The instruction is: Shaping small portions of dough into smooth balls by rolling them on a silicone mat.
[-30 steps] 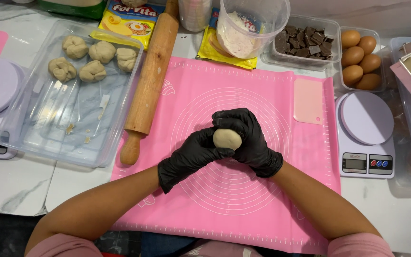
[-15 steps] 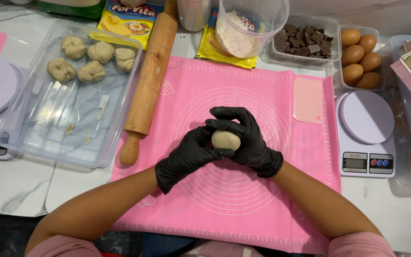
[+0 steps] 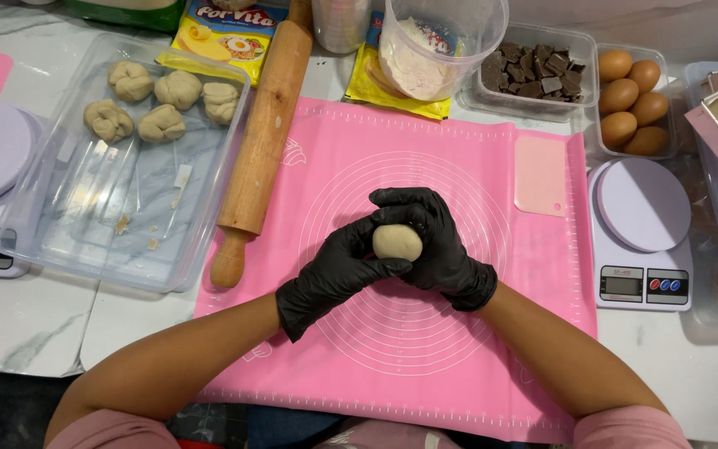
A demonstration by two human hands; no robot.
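Hands: the left hand [image 3: 334, 274] and the right hand [image 3: 434, 241], both in black gloves, are cupped together above the pink mat [image 3: 376, 349].
Grip: fingers of both hands are closed around one dough ball [image 3: 397, 241], which sits between the palms, above the middle of the mat.
Handling: the dough looks soft, light and a little sticky; I think it is best held around its sides with gentle pressure.
Left side: one rolling pin [image 3: 258, 158]; one clear tray [image 3: 68, 241] with five dough pieces [image 3: 162, 123].
Right side: one scraper [image 3: 540, 175]; two scales on the desk, one at the right [image 3: 637, 233].
Far: five eggs [image 3: 631, 100]; one box of chocolate pieces [image 3: 533, 73]; one tub of flour [image 3: 434, 46].
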